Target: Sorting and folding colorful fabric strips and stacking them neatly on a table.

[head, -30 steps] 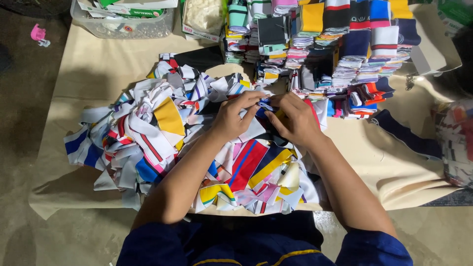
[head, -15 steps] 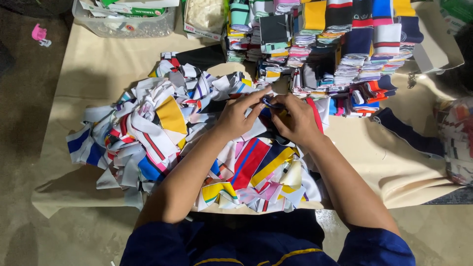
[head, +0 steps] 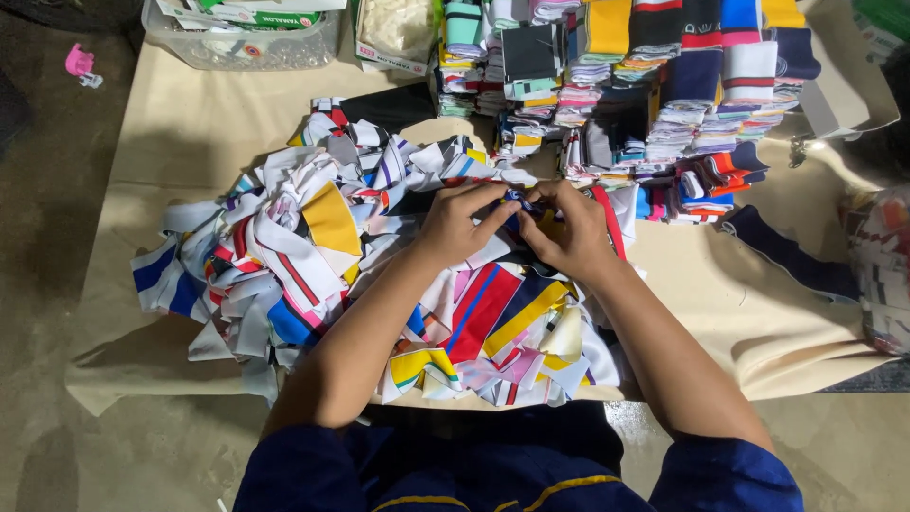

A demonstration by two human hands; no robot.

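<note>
My left hand (head: 457,226) and my right hand (head: 567,232) meet over a loose heap of striped knit fabric pieces (head: 313,256) on a beige cloth-covered surface (head: 190,142). Together the fingers pinch a small dark blue fabric piece (head: 519,201) between them. Red, yellow, blue and white strips lie under my wrists. Behind my hands stand neat stacks of folded knit pieces (head: 626,76) in many colours.
A clear plastic bin (head: 242,38) with boxes sits at the back left, beside a bag of pale material (head: 396,28). A dark navy strip (head: 787,256) lies to the right. A patterned bundle (head: 877,265) is at the right edge. A pink object (head: 78,63) lies on the floor.
Both hands have stayed over the heap, working the small dark piece; the fingers have shifted slightly closer together. The heap and stacks have not moved.
</note>
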